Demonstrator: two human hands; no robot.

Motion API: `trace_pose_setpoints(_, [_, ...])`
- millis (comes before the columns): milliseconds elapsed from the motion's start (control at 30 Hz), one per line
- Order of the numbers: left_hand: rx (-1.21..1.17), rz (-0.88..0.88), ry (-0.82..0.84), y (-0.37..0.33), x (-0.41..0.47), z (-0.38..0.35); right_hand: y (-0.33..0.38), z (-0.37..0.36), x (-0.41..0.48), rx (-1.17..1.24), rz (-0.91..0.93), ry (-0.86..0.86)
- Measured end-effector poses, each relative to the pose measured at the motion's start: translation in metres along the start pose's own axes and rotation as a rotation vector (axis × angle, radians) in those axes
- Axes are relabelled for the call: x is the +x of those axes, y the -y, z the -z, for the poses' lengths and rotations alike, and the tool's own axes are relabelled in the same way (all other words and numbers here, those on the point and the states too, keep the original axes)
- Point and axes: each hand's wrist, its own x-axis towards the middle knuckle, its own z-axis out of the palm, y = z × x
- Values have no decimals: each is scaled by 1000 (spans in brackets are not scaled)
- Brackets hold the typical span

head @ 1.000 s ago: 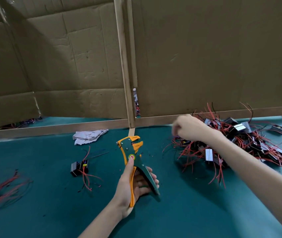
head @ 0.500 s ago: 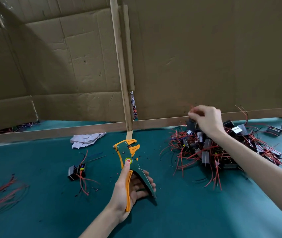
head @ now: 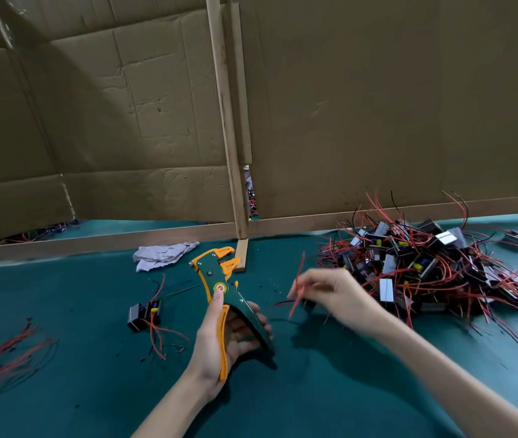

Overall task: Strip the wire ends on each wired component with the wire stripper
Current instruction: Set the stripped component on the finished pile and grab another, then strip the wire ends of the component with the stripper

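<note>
Just left of the right hand's (head: 336, 295) fingertips, across a short gap of green table (head: 314, 390), stands the wire stripper (head: 216, 279). Its long axis runs up and away from the left hand (head: 229, 339), whose fingers wrap both handles while the thumb lies along the pivot. The right hand is blurred, but its fingers seem pinched on a wired component (head: 308, 303). One red wire (head: 297, 289) rises nearly upright beside them, its upper end about level with the stripper's head. The coming move likely turns on carrying that end leftward, crosswise into the jaws. The pile of components (head: 425, 263) lies to the right, beyond the right wrist.
</note>
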Motion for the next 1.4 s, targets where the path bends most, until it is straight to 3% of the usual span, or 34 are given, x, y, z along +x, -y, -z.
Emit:
trace_pose_setpoints(133, [17, -39, -21, 0, 5, 5, -6, -3, -20, -92, 3, 381])
trace_pose_setpoints(233, [17, -58, -20, -2, 5, 8, -6, 15, -22, -64, -110, 476])
trace_pose_setpoints(400, [-8, -56, -20, -3, 5, 8, -7, 28, -18, 25, -199, 283])
trace_pose_setpoints(567, [-40, -57, -14, -5, 6, 8, -10, 17, -1, 552, -346, 138])
trace_pose_setpoints(700, [-51, -63, 8, -4, 6, 10, -21, -18, 10, 109, -333, 255])
trace_pose_setpoints(767, [-52, -61, 28, -4, 6, 11, -22, -33, 6, 23, -291, 284])
trace_pose_setpoints(967, [-112, -49, 90, -7, 7, 16, -23, -19, -8, 164, -304, 111])
trace_pose_setpoints(1233, [-70, 22, 163, -5, 5, 16, -21, -6, -17, 164, -324, 58])
trace_pose_setpoints(1400, [-41, 87, 243, -3, 3, 16, -12, -2, -22, 310, -322, 47])
